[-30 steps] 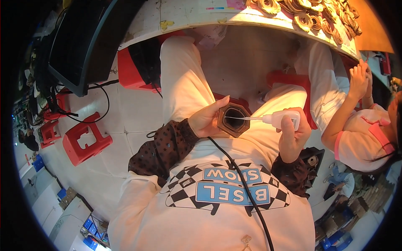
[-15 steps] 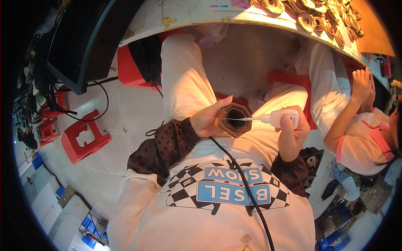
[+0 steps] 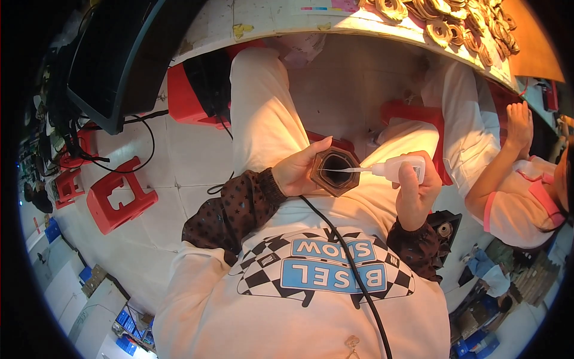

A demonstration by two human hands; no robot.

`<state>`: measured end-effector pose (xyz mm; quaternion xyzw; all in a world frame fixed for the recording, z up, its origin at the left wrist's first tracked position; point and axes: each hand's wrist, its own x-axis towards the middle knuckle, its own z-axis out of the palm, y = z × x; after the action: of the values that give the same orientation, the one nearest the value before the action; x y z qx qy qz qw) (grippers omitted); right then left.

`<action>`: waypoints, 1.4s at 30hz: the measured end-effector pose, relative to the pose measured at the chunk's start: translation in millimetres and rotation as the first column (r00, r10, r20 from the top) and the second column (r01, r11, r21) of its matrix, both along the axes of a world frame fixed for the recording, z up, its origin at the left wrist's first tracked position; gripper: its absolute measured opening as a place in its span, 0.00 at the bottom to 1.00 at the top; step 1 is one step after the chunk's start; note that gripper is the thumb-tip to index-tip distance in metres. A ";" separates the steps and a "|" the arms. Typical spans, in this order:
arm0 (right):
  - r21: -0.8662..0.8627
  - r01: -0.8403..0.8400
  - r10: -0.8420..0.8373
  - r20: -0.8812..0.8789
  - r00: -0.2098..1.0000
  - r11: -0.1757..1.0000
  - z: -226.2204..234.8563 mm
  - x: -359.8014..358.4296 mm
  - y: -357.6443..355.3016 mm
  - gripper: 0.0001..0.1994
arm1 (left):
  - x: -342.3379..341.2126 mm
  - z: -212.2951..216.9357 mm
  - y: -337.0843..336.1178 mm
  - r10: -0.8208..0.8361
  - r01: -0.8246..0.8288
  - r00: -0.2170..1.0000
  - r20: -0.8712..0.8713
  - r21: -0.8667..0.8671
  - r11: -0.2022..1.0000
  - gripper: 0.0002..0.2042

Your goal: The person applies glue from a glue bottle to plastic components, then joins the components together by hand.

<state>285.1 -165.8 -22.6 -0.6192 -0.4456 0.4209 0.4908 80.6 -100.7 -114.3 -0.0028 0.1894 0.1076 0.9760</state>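
Observation:
My left hand (image 3: 297,169) grips a dark hexagonal wooden frame (image 3: 333,172) over my lap, its hollow side facing up. A white glue bottle (image 3: 399,169) lies sideways in my right hand (image 3: 417,193), and its long thin nozzle reaches into the frame's opening. Both forearms wear dark star-patterned sleeves. I am seated, with white trousers under the frame.
Above, a workbench edge (image 3: 287,24) carries several tan wooden rings (image 3: 445,24). A second person in white and pink (image 3: 508,179) sits at the right, hands raised. Red plastic stools (image 3: 116,194) stand on the tiled floor at the left, below a dark monitor (image 3: 119,54). A black cable (image 3: 353,269) runs across my shirt.
Both hands keep their grip; the frame and bottle have barely shifted. The person at the right has moved their hands slightly.

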 end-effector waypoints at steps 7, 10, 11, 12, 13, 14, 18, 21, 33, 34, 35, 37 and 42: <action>0.003 0.000 0.000 0.006 1.000 1.000 1.1 -1.9 1.0 0.10 | -0.2 -1.2 0.3 -0.011 0.010 0.999 -0.034 -0.012 1.000 0.27; -0.005 0.011 -0.011 -0.009 1.000 1.000 0.8 -2.1 1.1 0.10 | -0.4 -1.6 0.2 -0.006 0.007 1.000 0.022 -0.037 0.999 0.26; -0.006 0.011 -0.011 -0.009 1.000 1.000 0.7 -2.0 1.0 0.10 | -0.5 -1.7 0.3 -0.006 0.007 1.000 0.022 -0.037 0.999 0.26; -0.002 0.010 -0.010 0.001 1.000 1.000 0.5 -1.7 1.2 0.10 | -0.7 -1.9 0.8 -0.004 0.005 1.000 0.025 -0.028 1.000 0.27; 0.002 0.009 -0.009 0.011 1.000 1.000 0.4 -1.3 1.4 0.10 | -0.8 -2.0 1.1 -0.011 0.011 1.000 0.007 -0.009 1.000 0.27; 0.002 0.009 -0.009 0.011 1.000 1.000 0.1 -1.1 1.6 0.10 | -0.6 -2.1 0.8 -0.002 0.003 1.000 0.028 -0.019 1.000 0.27; 0.015 0.009 -0.009 -0.003 1.000 1.000 -1.1 -0.6 2.4 0.10 | -0.6 -2.5 0.9 -0.005 0.006 1.000 0.031 -0.037 0.999 0.27; 0.020 0.019 -0.019 -0.002 1.000 1.000 -1.7 -1.1 2.5 0.10 | -0.8 -2.7 1.2 -0.007 0.008 0.999 0.048 -0.034 0.999 0.27; 0.015 0.034 -0.034 -0.014 0.999 0.999 -2.9 0.6 2.8 0.10 | -0.7 -3.8 1.6 0.017 -0.012 0.995 0.100 -0.049 0.999 0.28; 0.023 0.042 -0.042 -0.018 0.999 0.999 -3.6 0.8 3.4 0.10 | -1.2 -3.0 2.3 0.024 -0.019 0.992 0.127 -0.042 0.999 0.28; 0.032 0.043 -0.043 -0.016 0.999 0.999 -4.7 1.1 4.1 0.10 | -1.7 -1.7 2.8 0.021 -0.016 0.993 0.114 -0.041 0.999 0.28; 0.053 0.098 -0.092 -0.105 0.990 0.994 -7.9 1.6 6.0 0.10 | -3.1 2.8 2.6 0.057 -0.058 0.997 0.060 0.017 0.998 0.28; -0.056 0.193 -0.197 -0.454 0.869 0.980 -28.5 7.0 14.1 0.12 | -9.9 9.5 -3.1 0.093 -0.098 0.982 -0.163 -0.028 0.995 0.26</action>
<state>292.1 -151.7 -51.1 -0.5463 -0.2510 0.5051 0.6192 70.7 -103.9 -104.8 -0.0205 0.2692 0.1508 0.9510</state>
